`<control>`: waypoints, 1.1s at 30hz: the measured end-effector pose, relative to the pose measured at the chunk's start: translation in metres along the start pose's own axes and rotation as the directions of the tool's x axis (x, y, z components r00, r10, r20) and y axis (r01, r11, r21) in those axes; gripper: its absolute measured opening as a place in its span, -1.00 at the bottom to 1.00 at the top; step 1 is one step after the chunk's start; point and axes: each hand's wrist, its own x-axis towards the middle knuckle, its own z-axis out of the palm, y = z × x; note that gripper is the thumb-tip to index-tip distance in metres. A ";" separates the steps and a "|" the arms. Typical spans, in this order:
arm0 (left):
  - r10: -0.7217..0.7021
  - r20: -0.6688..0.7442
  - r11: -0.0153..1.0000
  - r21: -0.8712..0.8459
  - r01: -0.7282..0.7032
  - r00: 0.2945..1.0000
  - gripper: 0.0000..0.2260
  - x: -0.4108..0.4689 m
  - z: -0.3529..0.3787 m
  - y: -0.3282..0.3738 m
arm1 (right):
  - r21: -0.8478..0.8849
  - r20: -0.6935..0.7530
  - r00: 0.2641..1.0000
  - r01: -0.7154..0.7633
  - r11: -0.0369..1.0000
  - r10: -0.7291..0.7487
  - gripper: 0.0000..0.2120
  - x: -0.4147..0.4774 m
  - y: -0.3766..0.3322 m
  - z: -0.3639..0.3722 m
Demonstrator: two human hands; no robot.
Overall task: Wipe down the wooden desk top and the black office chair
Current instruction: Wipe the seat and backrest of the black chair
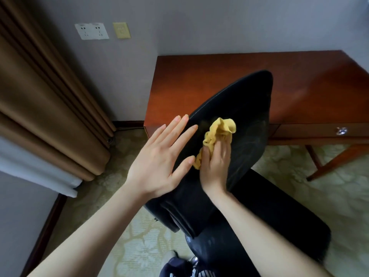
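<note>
The right hand (216, 162) grips a bunched yellow cloth (219, 130) against the black chair back (245, 108); the left hand (161, 156), fingers straight, lies flat on its left edge, wooden desk (309, 76) beyond

left hand (159, 162) and right hand (215, 166) bare, forearms uncovered; at 6 o'clock, navy garment (177, 265), black-and-white striped fabric (201, 273).

Black chair (239, 120), yellow cloth (219, 130), reddish-brown desk (219, 72), floral cream carpet (299, 176).

The black office chair (245, 116) is standing at the wooden desk top's (299, 80) front edge. A crumpled yellow cloth (217, 130) is lying on the chair's backrest
</note>
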 end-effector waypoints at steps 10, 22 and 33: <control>-0.064 -0.049 0.974 -0.220 0.052 0.997 -0.48 -0.003 -0.002 0.002 | 0.034 0.294 0.744 0.620 0.784 -0.601 -0.71 -0.070 0.013 -0.007; -0.051 0.023 0.998 -0.020 0.052 0.998 -0.47 -0.006 0.000 0.004 | 0.214 0.648 -0.235 0.969 -0.123 -0.724 -0.69 -0.008 0.069 -0.037; 0.039 0.027 0.986 0.158 -0.043 0.999 -0.47 0.020 0.008 -0.011 | -0.230 0.665 0.355 0.934 0.272 -0.657 -0.64 0.052 0.075 -0.122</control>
